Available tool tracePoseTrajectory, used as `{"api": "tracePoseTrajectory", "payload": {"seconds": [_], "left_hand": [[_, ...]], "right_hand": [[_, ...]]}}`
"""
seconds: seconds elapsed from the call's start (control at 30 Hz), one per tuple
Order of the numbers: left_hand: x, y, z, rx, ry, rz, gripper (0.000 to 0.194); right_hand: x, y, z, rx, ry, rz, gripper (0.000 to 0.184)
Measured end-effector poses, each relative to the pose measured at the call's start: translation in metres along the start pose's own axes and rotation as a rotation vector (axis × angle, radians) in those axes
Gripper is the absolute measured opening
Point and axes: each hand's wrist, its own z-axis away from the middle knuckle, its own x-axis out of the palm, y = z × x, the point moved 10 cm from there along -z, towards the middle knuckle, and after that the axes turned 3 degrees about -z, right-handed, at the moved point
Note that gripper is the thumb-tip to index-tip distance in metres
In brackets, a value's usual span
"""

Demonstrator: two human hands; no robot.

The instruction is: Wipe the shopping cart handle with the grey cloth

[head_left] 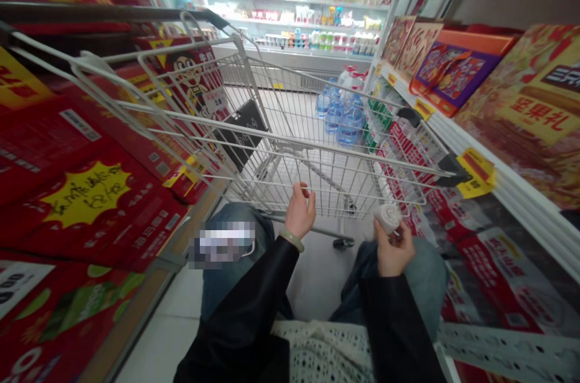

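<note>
Left hand on cart, right on roll

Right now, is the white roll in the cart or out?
Out: the right hand holds the white roll outside the shopping cart's wire basket.

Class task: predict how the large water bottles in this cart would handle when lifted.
The water bottles look full, so probably heavy for their size. Their smooth plastic may prove slippery, and their rounded sides could roll.
</note>
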Motion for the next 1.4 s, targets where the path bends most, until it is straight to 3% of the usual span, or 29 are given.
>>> {"api": "tracePoseTrajectory", "payload": {"seconds": [0.17, 0.4, 0.57, 0.73, 0.8, 0.97, 1.23, 1.4], "left_hand": [[-0.011, -0.001, 0.007, -0.016, 0.021, -0.036, 0.029], [-0.016, -0.003, 0.013, 0.002, -0.045, -0.045, 0.03], [-0.014, -0.005, 0.016, 0.025, -0.034, -0.001, 0.03], [-0.013, -0.007, 0.016, 0.039, -0.045, 0.0, 0.031], [-0.012, -0.007, 0.016, 0.04, -0.057, -0.008, 0.032], [-0.011, -0.006, 0.016, 0.046, -0.058, -0.007, 0.033], [-0.011, -0.008, 0.015, 0.038, -0.045, -0.004, 0.032], [-0.011, -0.009, 0.015, 0.041, -0.041, 0.001, 0.032]], "right_hand": [[0.012, -0.031, 0.014, -0.091, -0.037, 0.046, 0.062], [0.03, -0.154, 0.009, -0.538, 0.076, 0.117, 0.043], [0.057, -0.202, 0.021, -0.713, 0.028, 0.194, 0.034], [0.081, -0.198, 0.05, -0.843, -0.239, 0.219, 0.035], [0.074, -0.193, 0.048, -0.841, -0.218, 0.229, 0.035], [0.047, -0.196, 0.028, -0.858, -0.021, 0.266, 0.033], [0.069, -0.158, 0.049, -0.83, -0.265, 0.309, 0.037], [0.058, -0.182, 0.034, -0.868, -0.19, 0.275, 0.039]]}}
